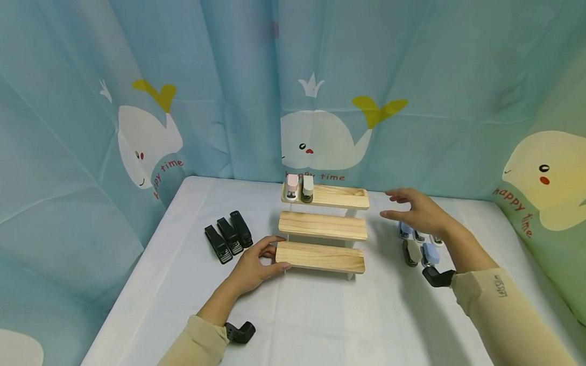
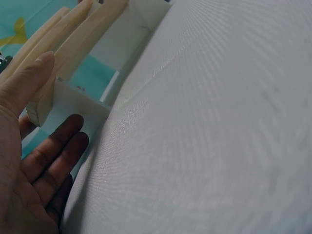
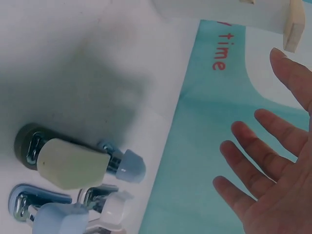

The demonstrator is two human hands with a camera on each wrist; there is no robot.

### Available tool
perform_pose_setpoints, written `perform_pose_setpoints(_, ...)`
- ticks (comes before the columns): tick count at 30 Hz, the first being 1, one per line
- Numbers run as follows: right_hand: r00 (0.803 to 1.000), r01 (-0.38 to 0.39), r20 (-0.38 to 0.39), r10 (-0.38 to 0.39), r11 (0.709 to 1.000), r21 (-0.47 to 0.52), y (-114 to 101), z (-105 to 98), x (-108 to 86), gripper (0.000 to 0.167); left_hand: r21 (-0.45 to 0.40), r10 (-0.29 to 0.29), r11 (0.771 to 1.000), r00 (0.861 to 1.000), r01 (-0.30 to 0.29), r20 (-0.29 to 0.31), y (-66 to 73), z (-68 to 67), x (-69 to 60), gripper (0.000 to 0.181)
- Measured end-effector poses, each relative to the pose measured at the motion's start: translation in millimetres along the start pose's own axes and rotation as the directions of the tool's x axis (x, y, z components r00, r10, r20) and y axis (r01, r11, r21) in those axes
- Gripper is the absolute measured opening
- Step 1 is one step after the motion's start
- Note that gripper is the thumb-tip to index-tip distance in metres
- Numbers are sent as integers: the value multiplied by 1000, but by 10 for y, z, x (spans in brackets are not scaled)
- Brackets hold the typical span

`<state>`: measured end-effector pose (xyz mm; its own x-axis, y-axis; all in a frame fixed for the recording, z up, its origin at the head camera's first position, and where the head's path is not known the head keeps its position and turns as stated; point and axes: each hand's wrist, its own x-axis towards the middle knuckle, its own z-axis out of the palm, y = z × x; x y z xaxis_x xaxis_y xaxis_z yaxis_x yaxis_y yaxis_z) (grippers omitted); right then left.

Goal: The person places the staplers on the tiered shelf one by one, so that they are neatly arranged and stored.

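A three-tier wooden display shelf [image 1: 320,256] on white side supports stands on the table. My left hand [image 1: 253,268] is at the left end of its lowest tier, thumb in front and index finger behind, pinching the board; in the left wrist view the other fingers [image 2: 58,151] hang beside the support. A pink mini stapler [image 1: 292,186] and a grey one [image 1: 308,188] stand upright on the left of the top tier. My right hand [image 1: 420,211] hovers with nothing in it, right of the top tier and above several mini staplers, among them a grey-green one [image 3: 73,163] and a blue one [image 3: 58,218].
Three black staplers [image 1: 229,235] lie side by side left of the shelf. A white cloth covers the table [image 1: 317,324]. Blue whale-print curtains [image 1: 238,84] hang behind and along both sides, close to the table's back edge.
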<state>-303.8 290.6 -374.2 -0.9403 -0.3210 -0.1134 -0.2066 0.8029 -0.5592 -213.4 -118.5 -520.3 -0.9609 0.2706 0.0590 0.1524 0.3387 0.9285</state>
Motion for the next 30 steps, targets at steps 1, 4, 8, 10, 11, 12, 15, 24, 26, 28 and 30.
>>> perform_pose_setpoints(1,1000,-3,1,3,1000,-1,9,-2,-2,79,0,-1,1000,1000,1,0,-1,0,-1,63)
perform_pose_setpoints(4,1000,-9,5,9,1000,-16,43,-6,-8,79,-3,-1,1000,1000,1,0,-1,-1,-5,62)
perform_pose_setpoints(8,1000,-19,10,20,999,-51,118,-11,-15,80,-4,0,1000,1000,0,1,3,-2,-6,62)
perform_pose_setpoints(10,999,-27,16,28,998,-65,162,-11,-16,82,-1,1,1000,1000,-1,2,-5,0,-3,61)
perform_pose_setpoints(11,999,-30,21,31,997,-68,183,-12,-17,83,3,2,1000,1000,-2,2,-9,0,-2,61)
perform_pose_setpoints(12,999,-33,26,35,997,-72,206,-13,-17,83,4,1,1000,1000,-1,2,-5,-1,-3,61)
perform_pose_setpoints(15,998,-46,41,49,996,-75,268,-16,-22,83,10,1,1000,1000,-1,1,-9,-2,0,61)
perform_pose_setpoints(24,995,-72,68,77,994,-77,418,-28,-47,78,16,1,1000,1000,-1,-5,-1,-1,-2,61)
perform_pose_setpoints(26,995,-68,71,74,994,-87,454,-27,-49,80,17,0,1000,1000,0,-5,2,0,-2,61)
perform_pose_setpoints(28,995,-63,73,71,993,-96,491,-24,-47,80,15,0,1000,1000,0,-7,3,0,-1,61)
perform_pose_setpoints(30,995,-62,76,71,993,-104,515,-23,-48,79,13,1,1000,1000,-1,-8,2,0,2,61)
